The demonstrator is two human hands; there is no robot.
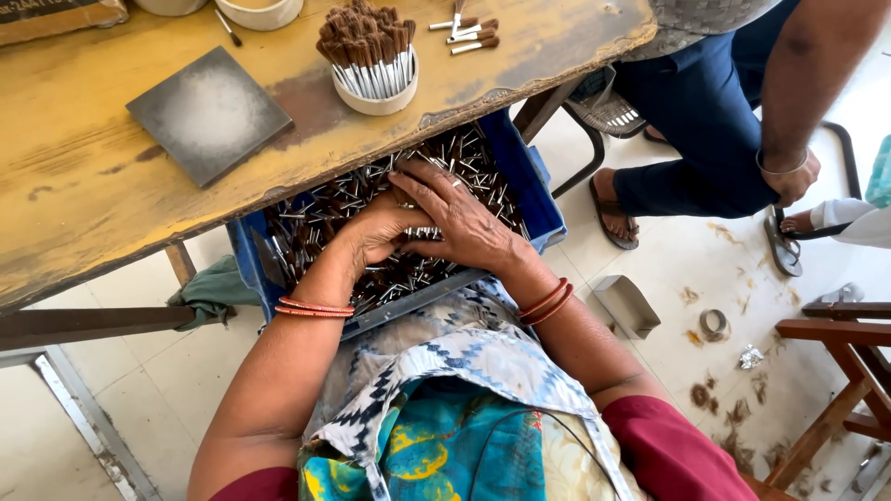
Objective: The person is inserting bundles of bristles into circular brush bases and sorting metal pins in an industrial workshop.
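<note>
Centre of frame: a seated worker's left hand [376, 227] and right hand [459, 223] are both pressed into a blue plastic crate [538, 199] on the lap, filled w/ small metal ferrules [320, 213]. Right hand lies flat, fingers spread over the pile, partly overlapping the left; left hand is curled down among the pieces, but can't tell whether it grips any. Orange bangles [314, 308] sit on both wrists. The crate is tucked half under the edge of a worn yellow wooden table [83, 176] filling the upper left. On the table, top centre, a white cup [376, 93] stands packed w/ brown-tipped brush heads [367, 32], bristles up; a few loose brushes [469, 32] lie just right of it. A dark square tile [209, 111] rests flat, left of the cup. Upper right: another person in blue trousers [696, 111], sandals on pale floor tiles. A tape roll [713, 324] lies on the floor, lower right, amid scattered hair clippings.
</note>
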